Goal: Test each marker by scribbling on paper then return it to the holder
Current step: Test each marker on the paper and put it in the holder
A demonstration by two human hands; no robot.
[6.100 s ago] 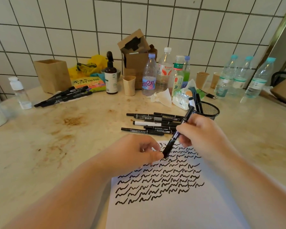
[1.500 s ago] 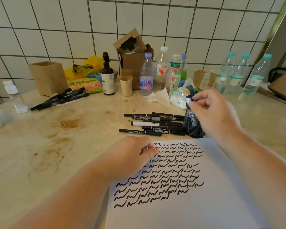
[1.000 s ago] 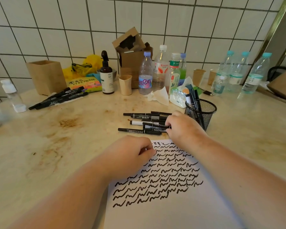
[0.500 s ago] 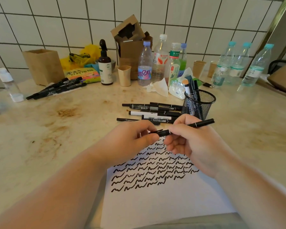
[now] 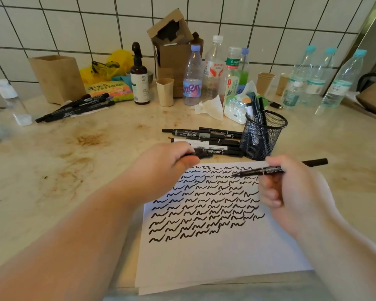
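Observation:
A white sheet of paper (image 5: 215,253) covered in rows of black scribbles lies in front of me. My right hand (image 5: 291,192) grips a thin black marker (image 5: 267,170), uncapped, its tip pointing left just above the top rows. My left hand (image 5: 163,166) pinches the black cap (image 5: 199,156) at the paper's top left corner. Several black markers (image 5: 204,140) lie in a loose pile behind the paper. To their right stands a black mesh holder (image 5: 263,135) with a few markers upright in it.
Along the tiled wall stand plastic bottles (image 5: 192,77), a brown pump bottle (image 5: 141,81), paper cups (image 5: 165,92), a cardboard box (image 5: 174,46) and a wooden box (image 5: 57,77). Another bunch of markers (image 5: 78,106) lies at the back left. A crumpled tissue (image 5: 211,106) sits behind the pile.
My right hand put a marker in the holder, then took another from the pile. My two hands have pulled apart: the cap is off in my left, the marker tip bare.

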